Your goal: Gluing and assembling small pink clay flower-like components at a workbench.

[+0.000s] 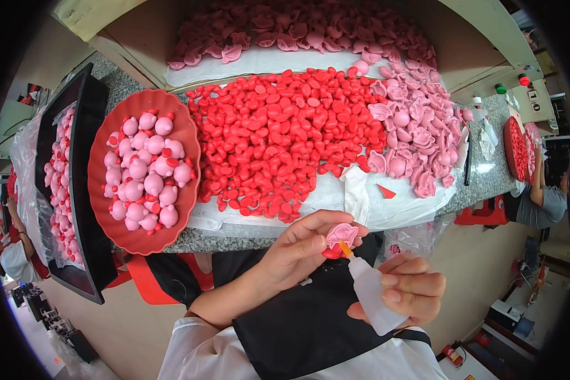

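Between the thumb and fingers of my left hand [297, 246] is a small pink hollow plastic piece [341, 235], its open side turned up. A red piece [333, 253] shows just under it; whether the two are joined I cannot tell. My right hand [413, 288] grips a translucent white squeeze bottle [375, 294], tilted with its nozzle toward my left hand. The bottle's orange-yellow tip [346, 248] reaches the inside edge of the pink piece. Both hands are close together in front of my black apron [304, 326], just off the table's near edge.
Red bean-shaped pieces [266, 126] lie heaped on white sheeting [326, 196], with pink hollow pieces [418, 126] at right and behind. A red scalloped bowl [99, 171] of pink-and-red assembled pieces stands left, beside a black tray [85, 190]. Another person [538, 199] sits at far right.
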`<state>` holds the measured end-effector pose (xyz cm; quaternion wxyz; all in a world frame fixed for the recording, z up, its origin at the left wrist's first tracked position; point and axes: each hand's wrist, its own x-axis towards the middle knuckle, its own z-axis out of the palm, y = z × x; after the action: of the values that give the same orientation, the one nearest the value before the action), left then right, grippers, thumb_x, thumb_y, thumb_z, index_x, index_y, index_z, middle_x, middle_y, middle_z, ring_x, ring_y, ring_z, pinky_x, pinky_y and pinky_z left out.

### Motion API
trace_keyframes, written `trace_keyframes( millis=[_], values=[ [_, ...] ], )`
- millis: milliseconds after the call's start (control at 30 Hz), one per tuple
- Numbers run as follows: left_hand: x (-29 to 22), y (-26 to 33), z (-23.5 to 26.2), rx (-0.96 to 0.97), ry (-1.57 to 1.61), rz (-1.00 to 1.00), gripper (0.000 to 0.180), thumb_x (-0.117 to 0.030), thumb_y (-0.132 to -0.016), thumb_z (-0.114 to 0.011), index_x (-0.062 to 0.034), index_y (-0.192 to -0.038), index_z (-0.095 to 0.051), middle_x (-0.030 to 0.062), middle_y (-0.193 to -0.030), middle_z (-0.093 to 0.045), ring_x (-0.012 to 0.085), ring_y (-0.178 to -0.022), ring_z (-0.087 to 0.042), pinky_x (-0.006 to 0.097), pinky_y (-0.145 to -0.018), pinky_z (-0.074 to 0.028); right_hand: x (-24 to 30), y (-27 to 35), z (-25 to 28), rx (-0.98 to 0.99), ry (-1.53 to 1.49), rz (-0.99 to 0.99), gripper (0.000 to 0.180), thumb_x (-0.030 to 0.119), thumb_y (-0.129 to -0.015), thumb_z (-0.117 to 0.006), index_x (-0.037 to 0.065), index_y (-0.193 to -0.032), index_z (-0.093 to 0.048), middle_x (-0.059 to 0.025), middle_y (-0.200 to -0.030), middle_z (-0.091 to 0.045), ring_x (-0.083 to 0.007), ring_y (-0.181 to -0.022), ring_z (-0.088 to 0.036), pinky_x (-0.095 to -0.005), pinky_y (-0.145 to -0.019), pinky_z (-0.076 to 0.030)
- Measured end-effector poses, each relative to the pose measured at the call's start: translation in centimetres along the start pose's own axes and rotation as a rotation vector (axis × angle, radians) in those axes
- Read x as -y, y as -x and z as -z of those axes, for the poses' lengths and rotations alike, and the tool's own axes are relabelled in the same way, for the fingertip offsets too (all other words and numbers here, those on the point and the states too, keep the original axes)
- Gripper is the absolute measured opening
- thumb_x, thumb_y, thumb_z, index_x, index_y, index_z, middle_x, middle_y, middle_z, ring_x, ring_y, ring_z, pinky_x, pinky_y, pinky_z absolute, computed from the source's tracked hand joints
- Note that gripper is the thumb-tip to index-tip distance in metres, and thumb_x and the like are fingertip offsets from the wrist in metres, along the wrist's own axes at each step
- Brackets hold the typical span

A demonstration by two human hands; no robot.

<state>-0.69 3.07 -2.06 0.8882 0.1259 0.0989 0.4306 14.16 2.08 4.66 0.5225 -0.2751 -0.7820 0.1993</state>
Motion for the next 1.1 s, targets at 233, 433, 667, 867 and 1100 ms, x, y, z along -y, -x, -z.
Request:
trace_keyframes(
  millis=[233,433,667,867,1100],
  values=[
    [0.2,-0.4,-0.2,-0.010,0.007,0.006,0.043,-0.026,-0.075,-0.056,-0.0067,-0.111,-0.043,0.0179,-0.111,-0.046,0.0254,-0.100,-0.047,0.036,-0.088,-0.033,-0.3,-0.1,0.3,0.009,0.080,0.064,0.050,0.014,-0.050,-0.078,0.004,-0.088,-0.048,-0.0062,-0.078,-0.042,-0.0126,-0.054,-0.042,-0.0207,-0.043,-0.039],
    [0.6,-0.8,0.0,-0.014,-0.002,0.003,0.043,-0.025,-0.075,-0.055,-0.0071,-0.112,-0.042,0.0200,-0.113,-0.043,0.0266,-0.101,-0.045,0.037,-0.089,-0.032,-0.8,0.4,0.5,-0.095,0.122,0.056,0.046,0.017,-0.048,-0.079,0.005,-0.083,-0.052,-0.0044,-0.077,-0.047,-0.0133,-0.050,-0.047,-0.0236,-0.044,-0.045],
    [0.7,-1.1,0.2,-0.007,-0.022,-0.016,0.044,-0.025,-0.075,-0.055,-0.0077,-0.114,-0.042,0.0202,-0.113,-0.043,0.0260,-0.101,-0.045,0.037,-0.090,-0.031,-1.0,0.7,0.9,-0.077,0.158,0.038,0.046,0.018,-0.048,-0.079,0.006,-0.083,-0.052,-0.0044,-0.077,-0.047,-0.0133,-0.050,-0.046,-0.0242,-0.045,-0.045],
    [0.8,-1.3,0.4,-0.004,-0.029,-0.027,0.044,-0.023,-0.075,-0.054,-0.0084,-0.114,-0.041,0.0196,-0.114,-0.042,0.0257,-0.101,-0.045,0.037,-0.090,-0.030,-1.2,0.9,1.2,-0.055,0.167,0.030,0.048,0.017,-0.050,-0.078,0.006,-0.086,-0.050,-0.0051,-0.078,-0.044,-0.0127,-0.052,-0.044,-0.0223,-0.043,-0.042],
    [0.9,-1.1,0.8,-0.015,-0.036,-0.024,0.044,-0.022,-0.076,-0.053,-0.0083,-0.116,-0.040,0.0198,-0.116,-0.040,0.0275,-0.102,-0.044,0.038,-0.091,-0.029,-1.5,1.2,1.2,-0.051,0.163,0.032,0.049,0.015,-0.052,-0.077,0.004,-0.090,-0.048,-0.0066,-0.079,-0.042,-0.0123,-0.053,-0.042,-0.0212,-0.042,-0.039]
  ],
)
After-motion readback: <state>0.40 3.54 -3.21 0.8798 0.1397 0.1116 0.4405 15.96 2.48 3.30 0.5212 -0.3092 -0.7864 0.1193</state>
